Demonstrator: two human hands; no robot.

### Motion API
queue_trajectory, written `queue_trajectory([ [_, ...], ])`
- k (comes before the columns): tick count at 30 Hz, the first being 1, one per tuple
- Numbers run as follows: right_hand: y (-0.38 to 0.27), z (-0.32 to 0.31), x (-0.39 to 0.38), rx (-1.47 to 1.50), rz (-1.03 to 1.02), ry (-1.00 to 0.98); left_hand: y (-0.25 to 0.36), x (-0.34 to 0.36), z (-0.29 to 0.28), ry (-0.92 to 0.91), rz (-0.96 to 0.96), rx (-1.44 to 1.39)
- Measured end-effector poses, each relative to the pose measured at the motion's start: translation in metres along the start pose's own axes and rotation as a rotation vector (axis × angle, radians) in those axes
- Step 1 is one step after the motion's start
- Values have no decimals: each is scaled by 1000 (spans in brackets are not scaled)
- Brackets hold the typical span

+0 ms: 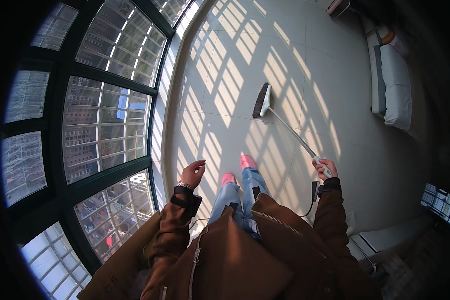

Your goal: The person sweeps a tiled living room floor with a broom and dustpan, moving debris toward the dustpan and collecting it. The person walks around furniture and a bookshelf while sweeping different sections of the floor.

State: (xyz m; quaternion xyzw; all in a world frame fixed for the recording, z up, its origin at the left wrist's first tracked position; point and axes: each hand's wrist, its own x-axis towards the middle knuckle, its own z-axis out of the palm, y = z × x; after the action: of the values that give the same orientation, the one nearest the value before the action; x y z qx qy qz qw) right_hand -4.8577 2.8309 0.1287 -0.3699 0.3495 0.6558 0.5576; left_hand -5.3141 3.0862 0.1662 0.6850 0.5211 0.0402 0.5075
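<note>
My right hand (327,168) is wrapped round the white grip end of a broom (297,136). From there its grey handle slants away to the upper left. The white head with dark bristles (260,101) rests on the tiled floor ahead of my feet. My left hand (193,172) hangs over the floor near the window side, holding nothing, its fingers loosely bent and apart. A bracelet and a dark strap with a small device are on the left wrist; a similar strap is on the right.
Tall dark-framed windows (110,127) with bars run along the left, above a pale sill. Striped sunlight covers the floor (220,135). A light cushioned sofa or bed (396,87) stands at the far right. A lit screen (442,205) and a white cabinet (385,237) are at the lower right.
</note>
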Motion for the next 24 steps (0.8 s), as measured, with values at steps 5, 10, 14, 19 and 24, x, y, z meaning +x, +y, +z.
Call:
queue_trajectory([
  [5, 39, -76, -77, 198, -255, 314, 42, 15, 19, -146, 177, 53],
  [10, 117, -46, -90, -533, -524, 437, 30, 1, 10, -236, 209, 67],
  [14, 188, -21, -111, -576, -445, 351, -3, -20, -8, -248, 222, 55],
  [19, 268, -3, -96, -464, -65, -34, -44, -52, -9, -272, 102, -84],
  [24, 314, 41, 3, -368, 113, -94, -57, -80, -7, -273, 129, -15],
])
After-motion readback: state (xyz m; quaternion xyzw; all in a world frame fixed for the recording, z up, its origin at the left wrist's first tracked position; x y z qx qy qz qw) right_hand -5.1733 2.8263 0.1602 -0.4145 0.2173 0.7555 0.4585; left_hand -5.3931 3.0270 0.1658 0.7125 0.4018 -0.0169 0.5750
